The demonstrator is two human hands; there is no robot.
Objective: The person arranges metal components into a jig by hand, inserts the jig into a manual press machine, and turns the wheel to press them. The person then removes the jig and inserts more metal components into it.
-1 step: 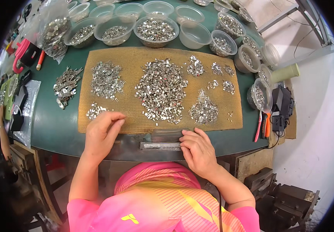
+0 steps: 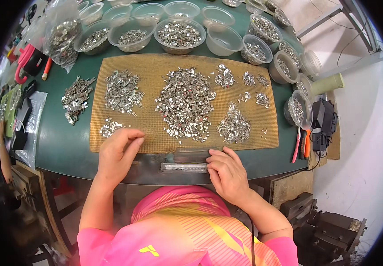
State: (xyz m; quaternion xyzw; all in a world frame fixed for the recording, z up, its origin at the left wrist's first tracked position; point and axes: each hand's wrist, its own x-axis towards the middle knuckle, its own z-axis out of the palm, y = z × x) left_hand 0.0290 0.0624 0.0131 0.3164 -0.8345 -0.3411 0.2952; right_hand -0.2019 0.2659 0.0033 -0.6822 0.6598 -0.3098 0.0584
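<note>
My left hand (image 2: 118, 153) is at the near left edge of the tan ribbed mat (image 2: 151, 117), thumb and forefinger tips pinched together. Whatever they may hold is too small to make out. Beside it lies a small pile of shiny metal pieces (image 2: 109, 127). At the table's front edge, a narrow slotted metal bar (image 2: 182, 167) rests against a dark metal block (image 2: 189, 155). My right hand (image 2: 229, 173) has its curled fingers on the bar's right end. The largest heap of small metal pieces (image 2: 184, 104) covers the middle of the mat, with a pile of slender pieces (image 2: 234, 126) to its right.
Clear plastic bowls (image 2: 179, 35), many with metal parts, line the back and right. Left of the mat lies a pile of metal strips (image 2: 76, 99). Orange-handled tools (image 2: 306, 144) lie at the right edge. Another person's arm (image 2: 3, 153) shows at far left.
</note>
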